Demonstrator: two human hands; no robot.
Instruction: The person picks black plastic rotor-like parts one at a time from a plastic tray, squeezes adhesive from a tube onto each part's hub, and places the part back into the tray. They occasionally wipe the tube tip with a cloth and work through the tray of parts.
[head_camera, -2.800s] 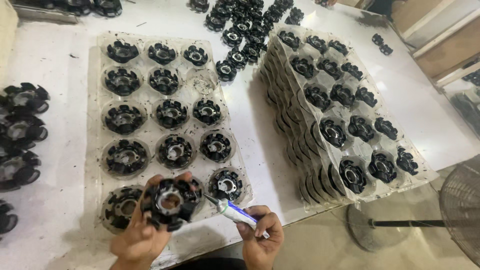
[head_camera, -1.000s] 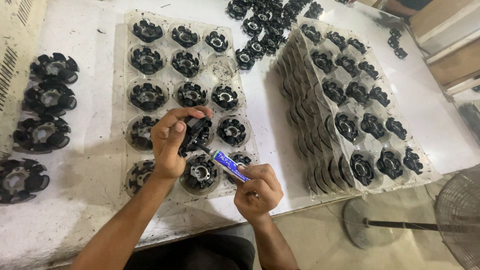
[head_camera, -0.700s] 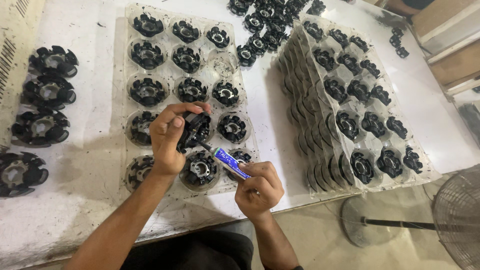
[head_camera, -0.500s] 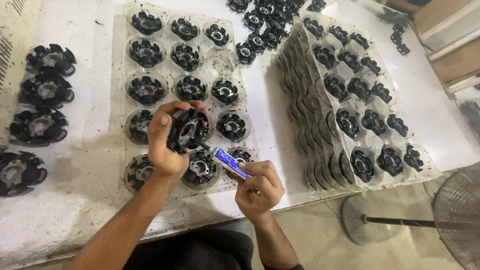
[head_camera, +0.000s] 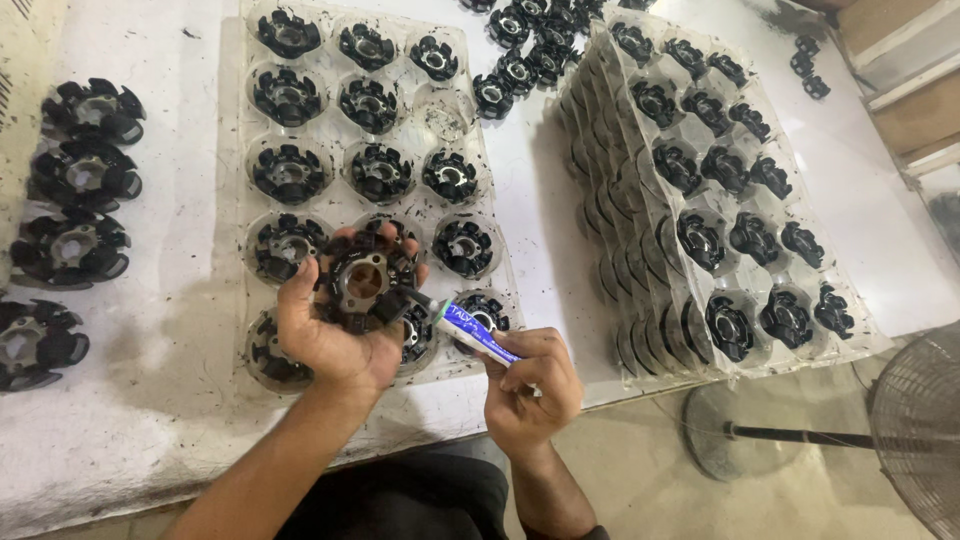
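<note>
Left hand (head_camera: 335, 335) is curled around a black stator (head_camera: 362, 283), a round part with chunky teeth around a metal hub plate, held face-up just above the near end of the clear tray (head_camera: 240, 180). Right hand (head_camera: 528, 385) is pinched shut on a small white and blue tube (head_camera: 470, 328), with its nozzle touching the stator's right edge. Looks to me like the dab-something-on step: paste or glue going onto one spot of the rim. The next move probably calls for a light squeeze and keeping the nozzle steady on that spot, since the teeth are close together and it'd be easy to smear.

The tray is thin, shiny moulded plastic with round pockets, most of them holding a stator; one pocket near the far right sits bare. To the right there's a tilted stack (head_camera: 700, 200) of the same trays, also loaded. Loose stators (head_camera: 75, 245) lie along the left of the white surface (head_camera: 180, 350), which looks rough and speckled with black crumbs. A wire fan (head_camera: 915, 430) stands on the floor, lower right.
</note>
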